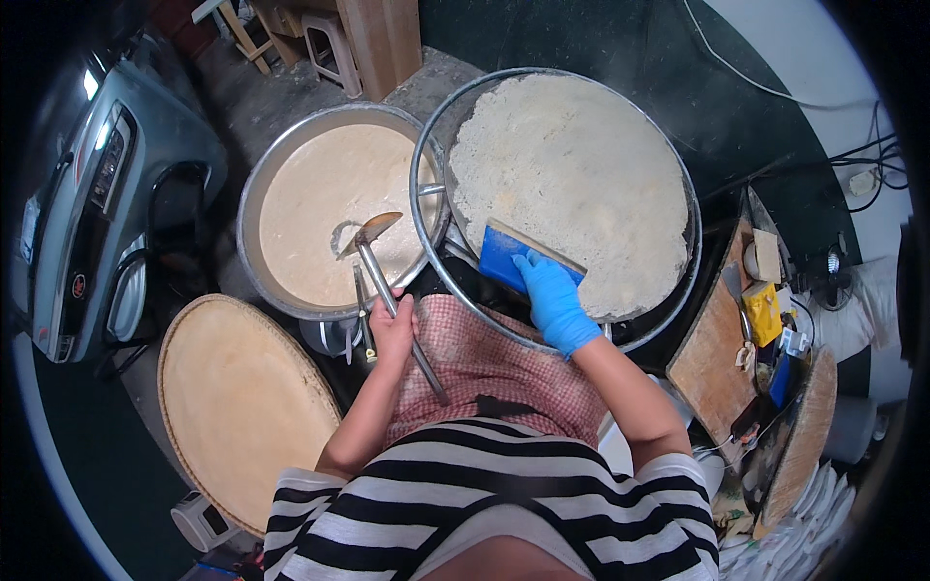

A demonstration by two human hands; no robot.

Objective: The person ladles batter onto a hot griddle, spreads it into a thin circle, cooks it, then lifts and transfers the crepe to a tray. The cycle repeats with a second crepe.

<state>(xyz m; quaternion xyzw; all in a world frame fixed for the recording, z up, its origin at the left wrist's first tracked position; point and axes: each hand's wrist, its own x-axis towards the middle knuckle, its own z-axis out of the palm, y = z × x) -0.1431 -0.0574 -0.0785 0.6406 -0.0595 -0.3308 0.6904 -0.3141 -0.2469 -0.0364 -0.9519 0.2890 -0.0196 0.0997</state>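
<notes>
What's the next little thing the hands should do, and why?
I'd probably slide the blue scraper gently across the pale layer with the gloved right hand. The scraper is already at the layer's near side, and the layer looks bumpy with a ragged edge. The left hand holds the ladle over the pot, so it can probably wait.

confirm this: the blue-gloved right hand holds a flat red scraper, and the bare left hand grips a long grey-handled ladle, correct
Not quite: the flat scraper is blue with a tan edge, not red, as the head view shows. The blue-gloved right hand does hold it, and the bare left hand grips the long grey-handled ladle.
</notes>
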